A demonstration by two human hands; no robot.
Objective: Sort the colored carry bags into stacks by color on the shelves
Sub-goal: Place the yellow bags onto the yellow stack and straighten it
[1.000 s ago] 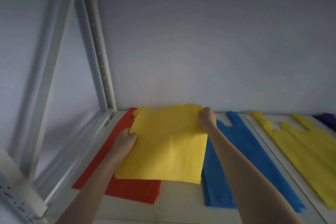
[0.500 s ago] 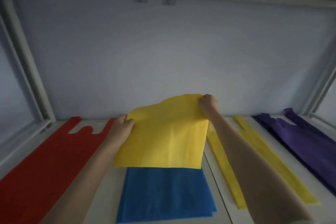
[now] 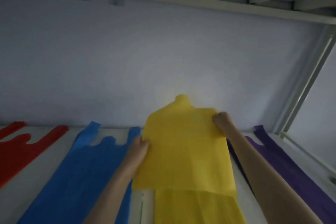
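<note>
A person's two hands hold a yellow carry bag (image 3: pixel 183 151) spread flat above a white shelf (image 3: pixel 136 205). The left hand (image 3: pixel 139 148) pinches its left edge; the right hand (image 3: pixel 221 119), fingers curled in a tight grip, grasps its upper right corner. Under the held bag lies a yellow stack (image 3: pixel 196 207). A blue bag (image 3: pixel 78 172) lies just left, a red bag (image 3: pixel 16 151) farther left, a purple bag (image 3: pixel 283 165) to the right
</note>
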